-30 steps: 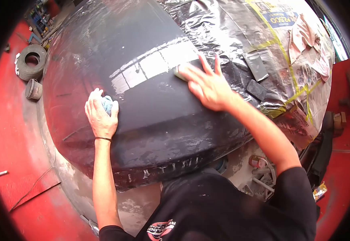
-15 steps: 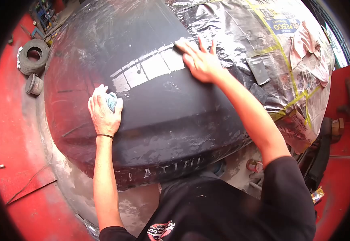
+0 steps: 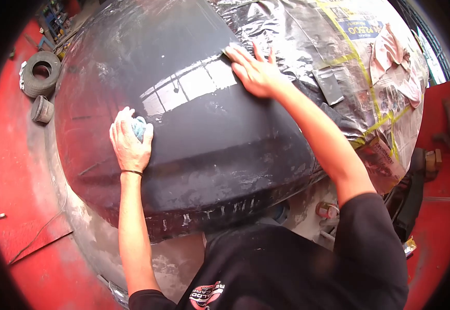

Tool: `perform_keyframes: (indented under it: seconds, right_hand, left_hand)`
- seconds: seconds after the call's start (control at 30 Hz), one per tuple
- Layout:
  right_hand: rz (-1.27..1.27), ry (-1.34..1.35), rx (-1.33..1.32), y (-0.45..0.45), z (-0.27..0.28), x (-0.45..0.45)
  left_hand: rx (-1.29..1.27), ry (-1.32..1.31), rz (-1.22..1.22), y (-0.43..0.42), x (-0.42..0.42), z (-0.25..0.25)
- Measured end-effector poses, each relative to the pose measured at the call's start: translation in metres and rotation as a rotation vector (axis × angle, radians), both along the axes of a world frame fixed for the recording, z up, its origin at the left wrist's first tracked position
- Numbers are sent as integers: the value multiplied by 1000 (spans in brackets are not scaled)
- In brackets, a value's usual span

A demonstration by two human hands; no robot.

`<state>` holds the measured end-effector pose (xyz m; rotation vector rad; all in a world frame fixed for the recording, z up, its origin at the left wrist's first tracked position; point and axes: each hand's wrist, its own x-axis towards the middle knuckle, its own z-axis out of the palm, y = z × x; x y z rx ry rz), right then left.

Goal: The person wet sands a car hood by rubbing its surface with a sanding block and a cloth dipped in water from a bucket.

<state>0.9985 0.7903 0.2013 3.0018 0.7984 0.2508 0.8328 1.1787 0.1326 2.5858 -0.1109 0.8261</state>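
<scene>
The dark, wet car hood (image 3: 194, 134) spreads out before me, with a bright window reflection across its middle. On its left part, my left hand (image 3: 131, 142) is closed around a crumpled blue cloth (image 3: 139, 128), which shows between thumb and fingers. My right hand (image 3: 256, 72) lies flat on the hood near the edge of the plastic covering (image 3: 287, 31), its fingers stretched and partly spread. Whether anything thin is under those fingers is hidden. A dark flat piece (image 3: 329, 87) rests on the covering, right of my right forearm.
Newspaper and yellow tape (image 3: 362, 57) cover the car's right side, with a pinkish rag (image 3: 385, 51) on top. A tire (image 3: 41, 74) and a small bucket (image 3: 42, 109) stand on the red floor (image 3: 16, 170) at left. A can (image 3: 327, 210) sits below the hood's front edge.
Both hands stay on the hood. My right hand has shifted slightly up and left, and my left hand slightly left with the cloth. The view has moved a little.
</scene>
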Motion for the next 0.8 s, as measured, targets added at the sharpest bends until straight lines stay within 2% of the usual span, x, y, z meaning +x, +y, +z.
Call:
perform_keyframes:
  seconds: [0.07,0.1,0.2,0.33,0.53,0.67,0.77,0.8]
  right_hand:
    - [-31,-2,-149,8,1,15]
    - [-25,-2,-141,-1,2,1]
    - [21,15,-48,-49,10,-94]
    - [-7,51,-111,-107,12,-193]
    - [-27,-153,-29,-55,-13,-109]
    - [-139,-31,-20,-81,-4,-172]
    - [-340,-68,20,-40,-23,-199]
    - [-334,-53,18,-12,-25,-201]
  left_hand:
    - [-9,-4,-26,2,-1,2]
    - [-11,-14,-35,2,-3,2]
    - [26,-46,-33,0,-2,2]
    - [43,-49,-11,0,4,0]
    - [4,-23,-35,1,-1,-3]
    - [31,-39,-27,2,4,-4]
    - [71,-46,-11,1,4,-2]
    - [68,-47,-9,3,5,-3]
